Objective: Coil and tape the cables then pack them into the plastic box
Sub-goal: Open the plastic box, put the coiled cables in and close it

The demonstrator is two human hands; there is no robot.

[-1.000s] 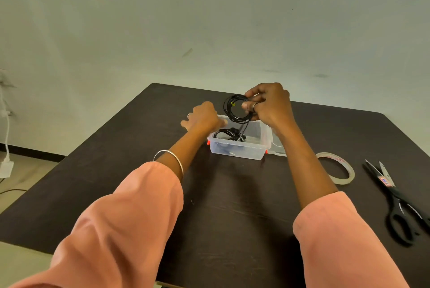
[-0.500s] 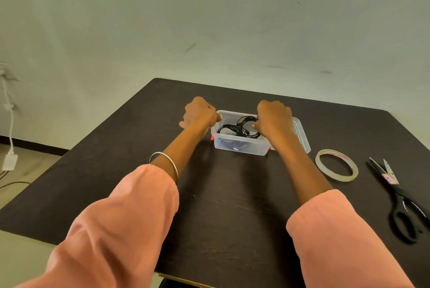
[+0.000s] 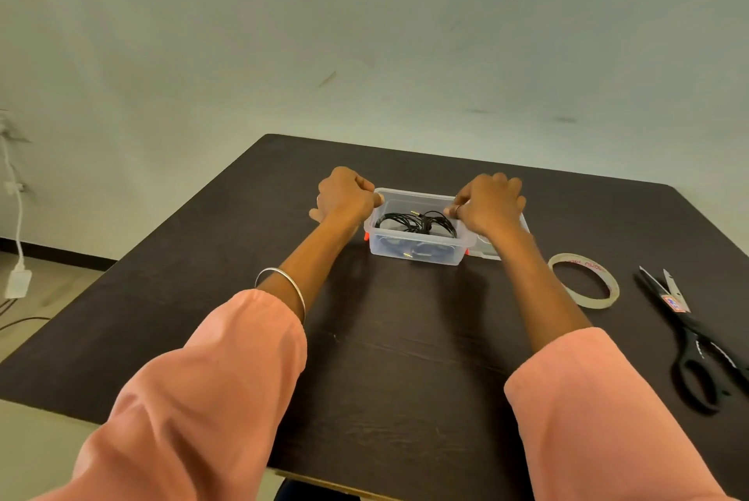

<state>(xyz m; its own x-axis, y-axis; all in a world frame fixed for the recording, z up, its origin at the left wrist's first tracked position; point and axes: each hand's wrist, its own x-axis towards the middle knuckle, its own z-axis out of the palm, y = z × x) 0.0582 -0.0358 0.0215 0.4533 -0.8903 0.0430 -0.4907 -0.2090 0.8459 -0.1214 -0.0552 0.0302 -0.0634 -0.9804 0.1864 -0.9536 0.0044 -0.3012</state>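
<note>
A small clear plastic box (image 3: 417, 254) with orange clips stands on the dark table, near its far side. Coiled black cables (image 3: 413, 222) lie inside it, with gold plugs showing. My left hand (image 3: 346, 196) is curled against the box's left end, thumb on the rim. My right hand (image 3: 490, 202) is curled over the right end, fingertips on the rim just beside the cables. Both hands grip the box.
The box's clear lid (image 3: 486, 250) lies beside the box, partly under my right wrist. A roll of clear tape (image 3: 593, 303) and black scissors (image 3: 697, 342) lie to the right. A white charger (image 3: 16, 281) hangs by the wall at far left.
My right hand lowered a black cable coil into the box, let it go and shifted to the box's right rim. My left hand stayed at the left end.
</note>
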